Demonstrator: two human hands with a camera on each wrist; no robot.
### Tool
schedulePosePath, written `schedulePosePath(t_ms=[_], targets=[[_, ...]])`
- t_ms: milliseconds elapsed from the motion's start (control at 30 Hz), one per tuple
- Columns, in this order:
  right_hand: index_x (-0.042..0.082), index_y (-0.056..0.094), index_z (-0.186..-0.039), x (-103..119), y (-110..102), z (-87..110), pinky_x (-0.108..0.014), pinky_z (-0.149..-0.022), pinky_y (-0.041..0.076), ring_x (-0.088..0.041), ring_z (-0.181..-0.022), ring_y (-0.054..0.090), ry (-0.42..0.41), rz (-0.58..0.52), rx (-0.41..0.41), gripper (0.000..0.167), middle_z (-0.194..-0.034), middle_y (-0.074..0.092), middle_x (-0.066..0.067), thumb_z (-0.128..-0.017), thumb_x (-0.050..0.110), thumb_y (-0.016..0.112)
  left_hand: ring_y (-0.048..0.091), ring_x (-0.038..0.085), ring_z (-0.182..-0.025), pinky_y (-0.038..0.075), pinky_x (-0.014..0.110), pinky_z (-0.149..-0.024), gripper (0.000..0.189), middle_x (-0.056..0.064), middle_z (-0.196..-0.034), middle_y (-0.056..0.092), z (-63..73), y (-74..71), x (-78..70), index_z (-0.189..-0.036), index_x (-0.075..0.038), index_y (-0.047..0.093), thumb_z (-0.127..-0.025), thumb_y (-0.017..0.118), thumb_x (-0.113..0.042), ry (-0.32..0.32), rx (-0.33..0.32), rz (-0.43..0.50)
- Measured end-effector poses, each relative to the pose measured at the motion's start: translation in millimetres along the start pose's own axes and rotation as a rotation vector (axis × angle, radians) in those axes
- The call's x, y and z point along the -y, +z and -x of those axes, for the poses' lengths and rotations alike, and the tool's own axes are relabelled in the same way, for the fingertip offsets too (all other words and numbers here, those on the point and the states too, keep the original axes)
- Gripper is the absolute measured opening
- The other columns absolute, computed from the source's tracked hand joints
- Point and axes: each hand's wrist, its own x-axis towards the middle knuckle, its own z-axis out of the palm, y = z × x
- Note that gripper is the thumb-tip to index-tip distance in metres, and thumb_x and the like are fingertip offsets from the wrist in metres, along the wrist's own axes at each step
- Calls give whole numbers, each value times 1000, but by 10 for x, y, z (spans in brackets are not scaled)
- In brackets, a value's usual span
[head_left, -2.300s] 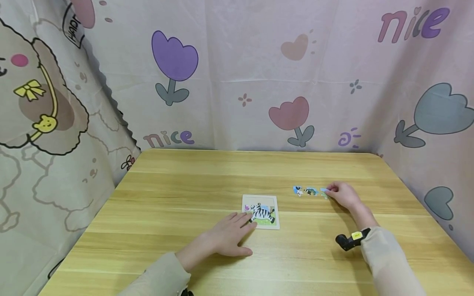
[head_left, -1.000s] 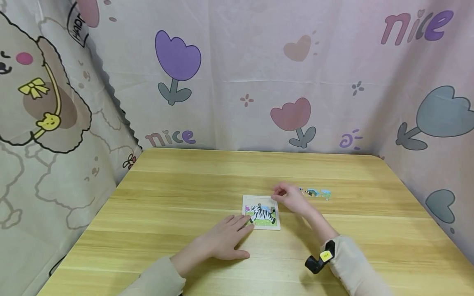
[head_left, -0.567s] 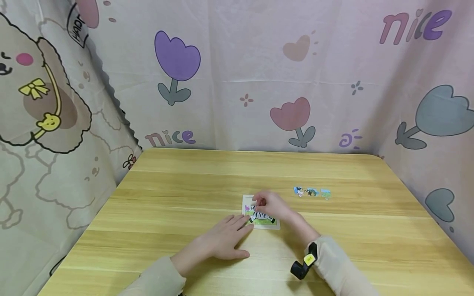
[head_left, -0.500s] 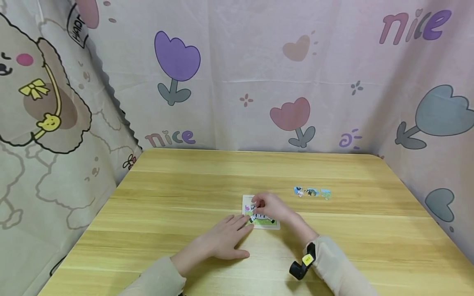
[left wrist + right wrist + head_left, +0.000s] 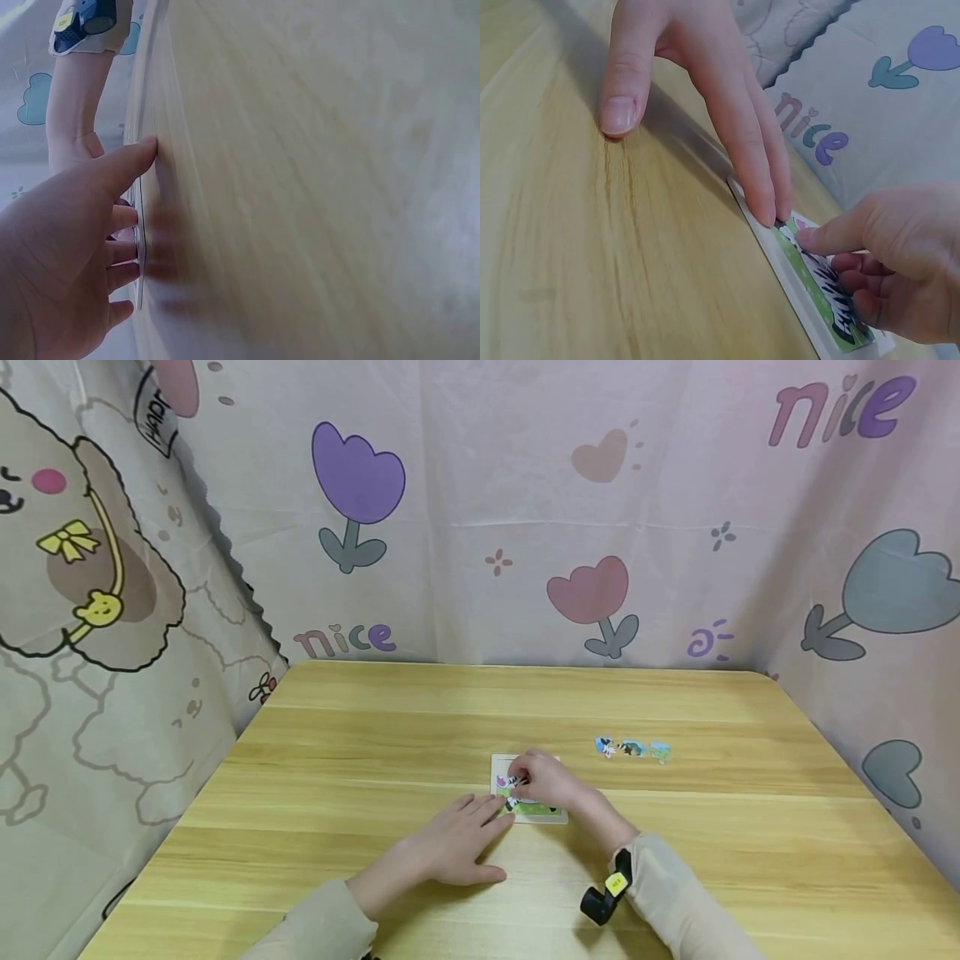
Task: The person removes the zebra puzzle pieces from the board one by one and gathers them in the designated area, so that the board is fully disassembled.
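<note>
A small square zebra jigsaw puzzle in a white tray [image 5: 501, 764] lies on the table; bare white shows along its upper part. My left hand [image 5: 459, 843] rests flat with straight fingers over the tray's left edge, thumb spread out on the wood. Over the zebra picture is my right hand [image 5: 551, 779], fingers curled. In the right wrist view its thumb [image 5: 810, 240] touches the picture [image 5: 821, 289] near the zebra's head; whether a piece is pinched there is hidden. Three loose puzzle pieces [image 5: 633, 749] lie in a row to the tray's right.
The wooden table [image 5: 360, 718] reaches back to a printed curtain [image 5: 465, 468], with another curtain [image 5: 97, 735] at its left. A black wrist camera [image 5: 603, 897] sticks out from my right wrist, just above the table.
My right hand has come left from the loose pieces to the zebra picture, leaving the third piece in the row. Lately it has shifted only slightly there. My left hand has stayed nearly still.
</note>
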Motion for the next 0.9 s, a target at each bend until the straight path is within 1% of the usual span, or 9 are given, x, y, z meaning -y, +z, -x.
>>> schedulePosePath(t_ms=[267,367,600,733,900], targets=[[2,62,-88,80,0,-38,-26,-64,44,-14,-73,46,70,-39,3,15,-80,50,-2,-76,0,71,26,24,-136,22,43,-110,73,10,-149,29,-9,-15,-11,-143,-14,35,-87,45,-61,-8,11,-18],[1,61,-86,103,6,-38,-26,-62,45,-15,-72,47,83,-53,-11,15,-79,50,-3,-75,-2,71,27,24,-136,22,43,-110,74,11,-149,29,-11,-18,-12,-143,-14,36,-87,46,-61,-10,12,-22],[4,58,-84,97,27,-31,-25,-59,43,-15,-69,46,82,-81,-20,14,-78,49,-3,-78,-3,69,26,24,-136,21,43,-111,74,11,-149,28,-14,-12,-8,-143,-13,36,-87,47,-60,-19,14,-9],[4,55,-83,86,27,-20,-25,-58,44,-15,-69,48,92,-139,-9,15,-77,50,-2,-79,-4,67,26,24,-136,21,43,-111,74,11,-149,28,-17,-3,-4,-143,-14,36,-87,47,-61,-16,13,-7],[6,51,-81,68,27,-2,-23,-56,44,-14,-67,48,108,-248,-8,14,-73,52,-2,-85,-2,62,27,25,-136,21,43,-111,74,10,-149,29,-23,5,-4,-143,-14,36,-87,47,-61,-13,5,-7]])
